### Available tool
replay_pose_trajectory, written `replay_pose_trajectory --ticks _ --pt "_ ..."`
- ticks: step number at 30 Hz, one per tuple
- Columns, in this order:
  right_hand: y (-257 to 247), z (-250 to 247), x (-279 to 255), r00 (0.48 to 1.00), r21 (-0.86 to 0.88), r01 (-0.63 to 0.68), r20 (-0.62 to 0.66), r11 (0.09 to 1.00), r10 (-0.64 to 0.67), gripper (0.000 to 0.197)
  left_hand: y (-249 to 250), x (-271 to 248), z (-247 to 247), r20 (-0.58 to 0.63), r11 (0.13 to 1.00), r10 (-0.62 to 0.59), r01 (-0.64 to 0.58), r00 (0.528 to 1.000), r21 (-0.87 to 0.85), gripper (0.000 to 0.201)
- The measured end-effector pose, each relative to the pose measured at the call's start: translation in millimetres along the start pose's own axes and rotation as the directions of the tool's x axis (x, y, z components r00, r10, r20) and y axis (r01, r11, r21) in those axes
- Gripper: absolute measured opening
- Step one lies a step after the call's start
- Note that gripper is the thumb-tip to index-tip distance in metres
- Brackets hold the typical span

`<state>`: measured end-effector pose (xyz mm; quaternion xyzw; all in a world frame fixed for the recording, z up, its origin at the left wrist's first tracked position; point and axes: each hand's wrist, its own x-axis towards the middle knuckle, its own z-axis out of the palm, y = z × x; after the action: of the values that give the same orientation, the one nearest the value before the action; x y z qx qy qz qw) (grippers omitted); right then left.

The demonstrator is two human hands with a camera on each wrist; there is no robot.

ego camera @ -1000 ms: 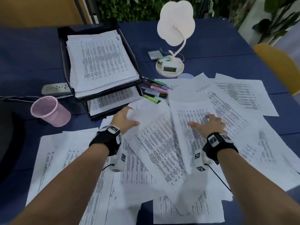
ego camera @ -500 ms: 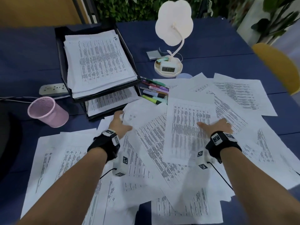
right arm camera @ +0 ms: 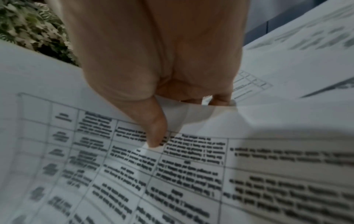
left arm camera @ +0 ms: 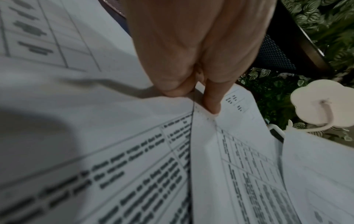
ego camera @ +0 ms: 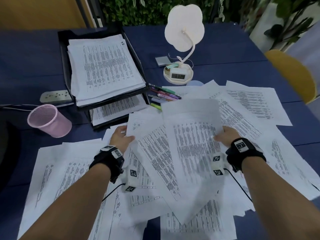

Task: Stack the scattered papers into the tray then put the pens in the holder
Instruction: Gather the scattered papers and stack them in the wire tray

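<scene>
Printed papers (ego camera: pixel 152 153) lie scattered over the blue table. My right hand (ego camera: pixel 219 135) pinches the right edge of one sheet (ego camera: pixel 194 132) and holds it raised above the pile; the thumb lies on top and the fingers underneath (right arm camera: pixel 172 121). My left hand (ego camera: pixel 127 135) pinches the left edge of a bunch of sheets (left arm camera: pixel 239 136) between thumb and fingers (left arm camera: pixel 193 98). The black two-tier tray (ego camera: pixel 63 54) at back left holds a thick stack of paper. Several coloured pens (ego camera: pixel 164 96) lie just right of the tray, partly hidden behind the raised sheet. The pink mesh holder (ego camera: pixel 48 120) stands empty at the left.
A white flower-shaped lamp with a clock base (ego camera: pixel 179 75) stands behind the pens. A power strip (ego camera: pixel 55 97) lies left of the tray. A yellow chair back (ego camera: pixel 294 75) is at the right edge, and plants stand beyond the table.
My right hand went from lying flat on the papers to pinching one sheet and lifting it. My left hand has taken hold of the sheets' left edge.
</scene>
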<state>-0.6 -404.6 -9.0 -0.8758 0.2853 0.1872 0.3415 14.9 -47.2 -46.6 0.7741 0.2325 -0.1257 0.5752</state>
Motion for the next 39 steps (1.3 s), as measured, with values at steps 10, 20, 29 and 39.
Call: replay_pose_trajectory --ticks 10,20,29,39 --pt "-34.5 24.8 -15.1 0.988 -0.076 0.096 0.131 0.992 -0.086 0.062 -6.2 -0.8 5.3 0.069 0.984 0.022 -0.009 0.997 -0.18 0.019" --pt "-41.3 29.9 -16.0 0.982 -0.022 0.119 0.148 0.993 -0.114 0.055 -2.1 -3.9 5.6 0.086 0.927 -0.038 0.067 0.996 -0.37 0.022" --pt "-26.7 18.3 -7.6 1.0 0.15 0.013 0.012 0.989 -0.015 0.031 -0.2 4.3 10.8 0.009 0.951 -0.078 0.077 0.997 -0.299 0.023" --pt "-46.4 67.3 -2.5 0.958 0.131 0.165 0.214 0.977 -0.191 0.011 -2.9 7.9 11.1 0.07 0.996 -0.074 0.077 0.995 -0.042 0.068"
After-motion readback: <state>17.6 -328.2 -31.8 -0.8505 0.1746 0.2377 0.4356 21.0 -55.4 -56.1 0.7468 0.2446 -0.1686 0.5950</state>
